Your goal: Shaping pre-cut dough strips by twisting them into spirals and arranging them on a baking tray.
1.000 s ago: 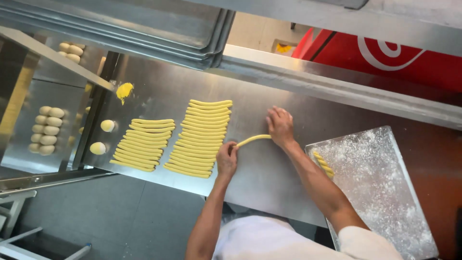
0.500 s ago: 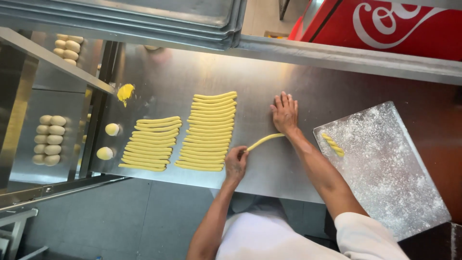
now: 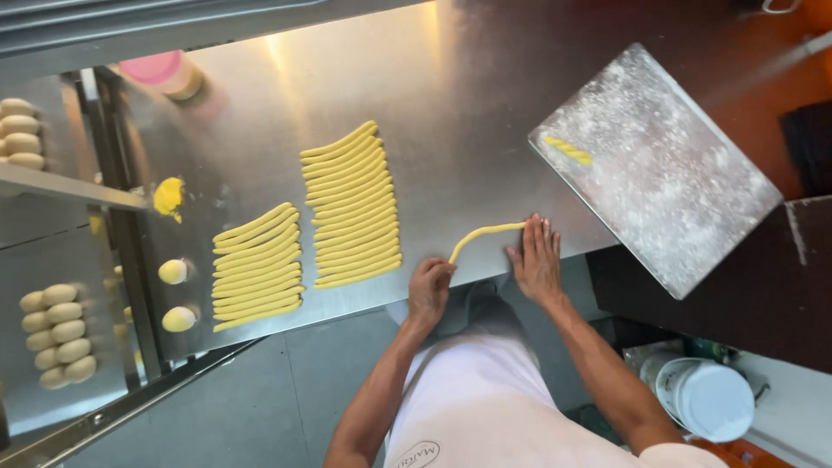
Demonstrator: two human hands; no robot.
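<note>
Two hands, left point(image 3: 431, 288) and right point(image 3: 537, 258), press flat, fingers open, on a yellow dough rope point(image 3: 482, 235).

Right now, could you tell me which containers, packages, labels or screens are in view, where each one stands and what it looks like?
No screens or signs.
Pink-lidded tub: far left end of the steel table, round, pale body.
White bucket: on the floor at lower right, beside the person's right arm, round, white lid.
Printed mark: on the white garment at the bottom edge, small and dark.
</note>
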